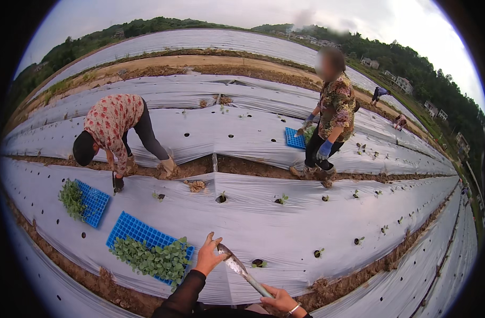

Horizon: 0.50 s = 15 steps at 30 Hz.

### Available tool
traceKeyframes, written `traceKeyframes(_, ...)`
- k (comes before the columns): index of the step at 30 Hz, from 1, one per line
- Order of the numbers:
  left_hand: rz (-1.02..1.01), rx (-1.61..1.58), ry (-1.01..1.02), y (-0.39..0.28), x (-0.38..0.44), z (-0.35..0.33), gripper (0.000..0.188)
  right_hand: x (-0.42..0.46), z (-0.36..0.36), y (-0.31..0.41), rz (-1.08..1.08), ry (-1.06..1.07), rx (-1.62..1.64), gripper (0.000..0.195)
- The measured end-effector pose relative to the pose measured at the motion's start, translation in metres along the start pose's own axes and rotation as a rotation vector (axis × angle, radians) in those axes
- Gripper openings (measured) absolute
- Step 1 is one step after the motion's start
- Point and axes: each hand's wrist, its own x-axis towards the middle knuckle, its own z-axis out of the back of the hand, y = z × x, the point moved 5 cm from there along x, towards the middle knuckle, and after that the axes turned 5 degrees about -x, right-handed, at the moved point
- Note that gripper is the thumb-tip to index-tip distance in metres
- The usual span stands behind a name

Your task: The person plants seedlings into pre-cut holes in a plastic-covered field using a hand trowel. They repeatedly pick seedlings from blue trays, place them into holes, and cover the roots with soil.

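Before me my right hand grips the handle of a metal hand trowel, its muddy blade pointing up and to the left. At the blade's tip is my left hand, fingers spread; whether it touches the blade, I cannot tell. Left of that hand, a blue plastic seedling tray lies on the pale plastic mulch film, partly filled with leafy green seedlings. Just right of the trowel, a small seedling lies at a dark planting hole in the film.
A bending co-worker works at the left near a second blue tray with seedlings. Another co-worker stands in the furrow beyond, by a third blue tray. Muddy furrows separate the film-covered beds.
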Motion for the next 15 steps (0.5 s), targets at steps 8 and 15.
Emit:
traceKeyframes(8,-0.110,0.012,-0.208,-0.015,-0.012,0.012,0.051,-0.024,-0.005,0.037,0.056,-0.011,-0.040,0.054)
traceKeyframes(15,-0.093,-0.126,-0.224,0.005,-0.025,0.016,0.033,-0.020,0.002,0.020,-0.072,0.222,0.141,0.058)
